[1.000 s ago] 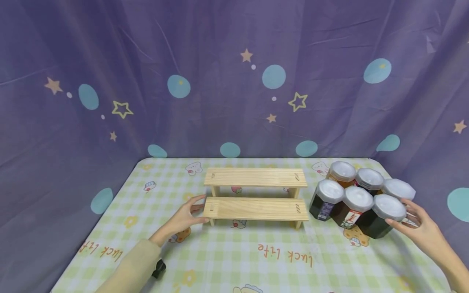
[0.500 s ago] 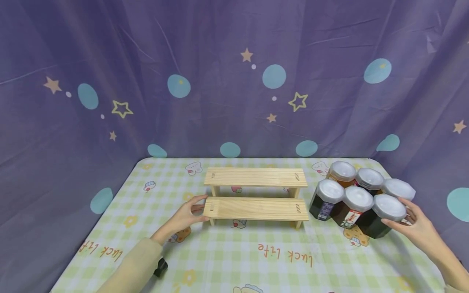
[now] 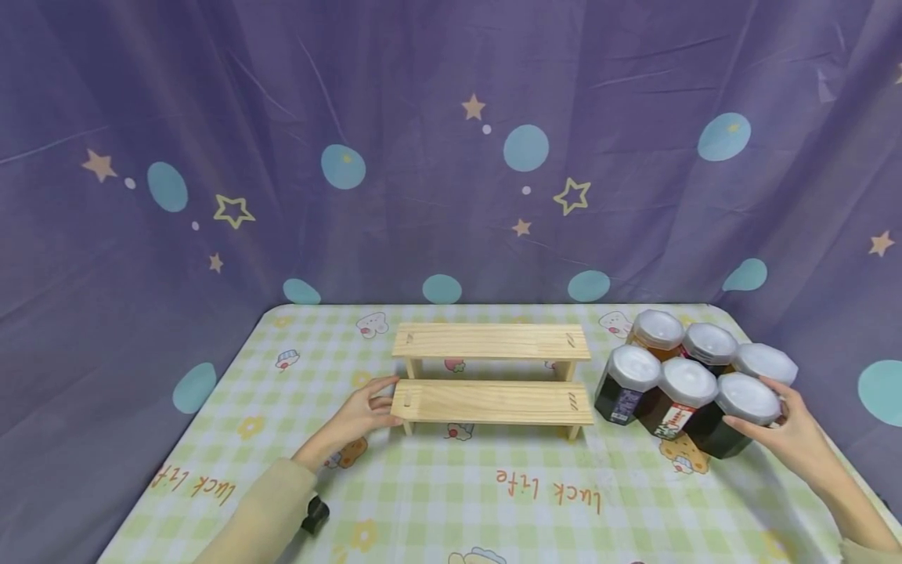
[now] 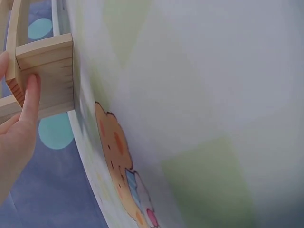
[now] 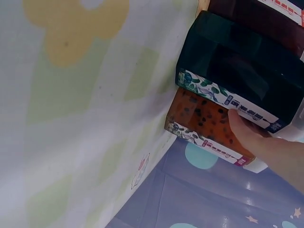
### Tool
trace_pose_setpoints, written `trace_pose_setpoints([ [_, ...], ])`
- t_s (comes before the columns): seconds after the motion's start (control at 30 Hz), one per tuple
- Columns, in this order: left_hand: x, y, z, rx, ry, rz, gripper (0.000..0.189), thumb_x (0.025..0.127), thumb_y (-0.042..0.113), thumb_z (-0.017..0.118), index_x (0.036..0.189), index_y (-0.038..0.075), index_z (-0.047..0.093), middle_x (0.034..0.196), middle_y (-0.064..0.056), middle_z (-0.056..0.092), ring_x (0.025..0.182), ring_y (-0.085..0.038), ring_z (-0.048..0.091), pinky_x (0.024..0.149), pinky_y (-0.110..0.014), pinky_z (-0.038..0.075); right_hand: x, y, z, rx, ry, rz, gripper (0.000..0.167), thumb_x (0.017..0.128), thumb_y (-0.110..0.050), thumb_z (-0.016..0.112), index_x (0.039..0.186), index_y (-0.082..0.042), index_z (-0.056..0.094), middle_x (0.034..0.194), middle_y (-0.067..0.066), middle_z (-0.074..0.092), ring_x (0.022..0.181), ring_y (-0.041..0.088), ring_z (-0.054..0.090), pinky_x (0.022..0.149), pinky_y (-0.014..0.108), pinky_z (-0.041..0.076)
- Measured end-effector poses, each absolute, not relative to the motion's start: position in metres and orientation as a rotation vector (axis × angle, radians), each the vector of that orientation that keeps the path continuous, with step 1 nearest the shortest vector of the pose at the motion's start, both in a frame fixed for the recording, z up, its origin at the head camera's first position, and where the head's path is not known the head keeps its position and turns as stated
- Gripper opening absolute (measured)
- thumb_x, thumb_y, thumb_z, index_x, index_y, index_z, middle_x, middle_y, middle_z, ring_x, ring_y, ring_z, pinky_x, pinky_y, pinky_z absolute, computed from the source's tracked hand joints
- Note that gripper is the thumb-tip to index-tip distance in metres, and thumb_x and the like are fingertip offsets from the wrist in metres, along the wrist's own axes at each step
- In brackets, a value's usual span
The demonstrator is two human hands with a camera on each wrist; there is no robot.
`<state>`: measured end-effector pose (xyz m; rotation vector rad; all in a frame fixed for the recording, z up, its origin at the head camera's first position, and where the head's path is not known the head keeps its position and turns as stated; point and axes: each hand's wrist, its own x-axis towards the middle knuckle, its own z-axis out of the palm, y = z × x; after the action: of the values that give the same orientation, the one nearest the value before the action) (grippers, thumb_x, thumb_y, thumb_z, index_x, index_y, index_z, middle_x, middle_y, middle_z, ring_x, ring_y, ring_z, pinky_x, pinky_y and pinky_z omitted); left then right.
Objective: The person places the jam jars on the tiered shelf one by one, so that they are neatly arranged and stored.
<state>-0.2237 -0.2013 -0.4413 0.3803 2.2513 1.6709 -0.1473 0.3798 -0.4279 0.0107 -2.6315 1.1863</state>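
A two-tier wooden stand [image 3: 493, 401] sits mid-table in the head view. My left hand [image 3: 355, 411] holds the left end of its lower board, thumb at the front corner and index finger at the back. One finger [image 4: 32, 90] lies along the outer face of the leg in the left wrist view. At the right, my right hand [image 3: 789, 427] grips the front-right jar [image 3: 749, 397], thumb in front and index finger behind its frosted lid. That jar [image 5: 237, 57] has dark contents and a white label with green leaves; the other fingers are partly hidden.
Several more lidded jars stand in two close rows, including a left front jar [image 3: 629, 384]. Orange, dark-specked contents show in the rear-right jar [image 5: 204, 118]. A small black object [image 3: 316, 515] is by my left sleeve. A purple curtain [image 3: 423, 235] hangs behind the checked tablecloth [image 3: 451, 486].
My right hand has shifted slightly left, its thumb reaching farther across the front of the jar. The left hand has barely moved; stand and jars stay where they were.
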Motion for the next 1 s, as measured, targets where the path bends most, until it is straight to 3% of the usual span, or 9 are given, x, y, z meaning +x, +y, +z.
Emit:
trace_pose_setpoints([
  [0.17, -0.225, -0.202, -0.441, 0.371, 2.235, 1.673, 0.078, 0.074, 0.002, 0.068, 0.136, -0.008, 0.022, 0.125, -0.030, 0.038, 0.103, -0.034, 0.053, 0.080, -0.031, 0.048, -0.148, 0.376, -0.430, -0.072, -2.617, 1.136, 0.086, 0.073, -0.015, 0.072, 0.133, 0.013, 0.016, 0.113, 0.040, 0.033, 0.080, -0.018, 0.027, 0.057, 0.005, 0.031],
  [0.2, -0.225, -0.203, -0.442, 0.371, 2.234, 1.672, 0.079, 0.074, 0.002, 0.069, 0.136, -0.009, 0.021, 0.122, -0.030, 0.042, 0.102, -0.033, 0.054, 0.080, -0.031, 0.048, -0.148, 0.375, -0.430, -0.086, -2.618, 1.128, 0.086, 0.073, -0.016, 0.072, 0.133, 0.013, 0.017, 0.113, 0.041, 0.033, 0.082, -0.012, 0.034, 0.057, 0.005, 0.030],
  [0.3, -0.225, -0.204, -0.442, 0.372, 2.224, 1.674, 0.080, 0.073, 0.002, 0.069, 0.135, -0.010, 0.020, 0.120, -0.030, 0.045, 0.098, -0.031, 0.057, 0.079, -0.032, 0.049, -0.147, 0.372, -0.429, -0.132, -2.625, 1.095, 0.086, 0.074, -0.019, 0.072, 0.133, 0.012, 0.018, 0.115, 0.043, 0.032, 0.094, 0.017, 0.046, 0.063, 0.011, 0.032],
  [0.4, -0.225, -0.204, -0.442, 0.363, 2.215, 1.687, 0.080, 0.073, 0.001, 0.069, 0.136, -0.010, 0.020, 0.126, -0.030, 0.038, 0.095, -0.028, 0.058, 0.078, -0.031, 0.049, -0.147, 0.369, -0.428, -0.173, -2.619, 1.040, 0.085, 0.073, -0.021, 0.072, 0.133, 0.012, 0.021, 0.115, 0.044, 0.033, 0.100, 0.050, 0.036, 0.075, 0.032, 0.036],
  [0.5, -0.226, -0.204, -0.443, 0.350, 2.210, 1.697, 0.080, 0.073, 0.000, 0.068, 0.136, -0.009, 0.020, 0.131, -0.028, 0.031, 0.092, -0.025, 0.058, 0.077, -0.030, 0.049, -0.147, 0.366, -0.428, -0.198, -2.605, 1.003, 0.084, 0.072, -0.022, 0.073, 0.132, 0.011, 0.023, 0.114, 0.044, 0.035, 0.100, 0.051, 0.036, 0.075, 0.054, 0.030],
  [1.0, -0.227, -0.201, -0.443, 0.313, 2.216, 1.710, 0.078, 0.072, -0.002, 0.068, 0.135, -0.008, 0.023, 0.127, -0.026, 0.034, 0.090, -0.022, 0.057, 0.075, -0.029, 0.049, -0.139, 0.366, -0.418, -0.302, -2.620, 0.964, 0.084, 0.073, -0.026, 0.071, 0.133, 0.007, 0.023, 0.116, 0.044, 0.033, 0.099, 0.054, 0.034, 0.073, 0.058, 0.029],
])
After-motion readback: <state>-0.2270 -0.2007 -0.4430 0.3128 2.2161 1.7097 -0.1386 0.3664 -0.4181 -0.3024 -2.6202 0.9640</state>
